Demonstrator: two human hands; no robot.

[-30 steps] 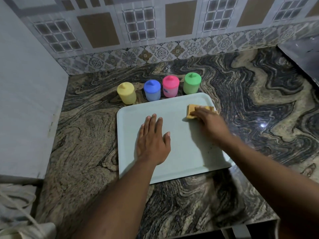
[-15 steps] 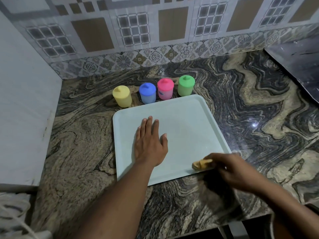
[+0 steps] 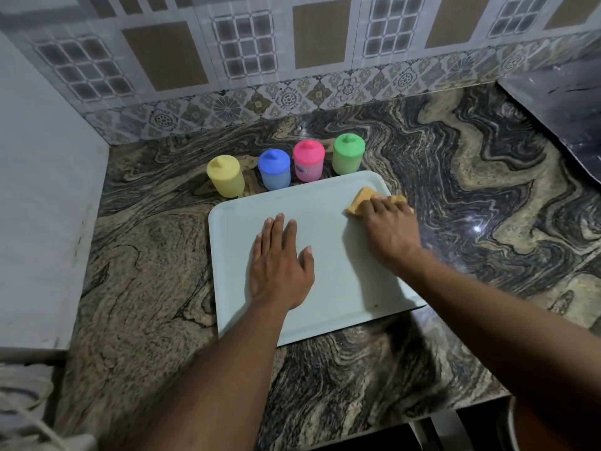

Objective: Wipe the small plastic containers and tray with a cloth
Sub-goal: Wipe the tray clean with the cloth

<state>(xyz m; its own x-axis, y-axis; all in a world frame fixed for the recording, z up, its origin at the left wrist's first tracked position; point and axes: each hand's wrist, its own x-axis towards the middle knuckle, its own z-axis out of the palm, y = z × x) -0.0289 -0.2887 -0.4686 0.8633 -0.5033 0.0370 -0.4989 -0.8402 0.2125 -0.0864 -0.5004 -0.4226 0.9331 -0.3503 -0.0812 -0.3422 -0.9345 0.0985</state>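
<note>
Wiping the pale tray (image 3: 331,255), set flat on the counter (image 3: 455,206) before four coloured containers (image 3: 308,161). Steadies it with the left hand (image 3: 281,265), fingers straight; grips the orange cloth (image 3: 361,200) at the far right corner with the right hand (image 3: 390,229). Next, probably calls for sweeping the rest, then the containers.

Just the one head-worn wide-angle view, looking forward and steeply down, close over the counter (image 3: 146,288): tray (image 3: 341,222) dead centre, tiled wall (image 3: 322,43) across the far edge, pale side wall (image 3: 42,190) on the left.
</note>
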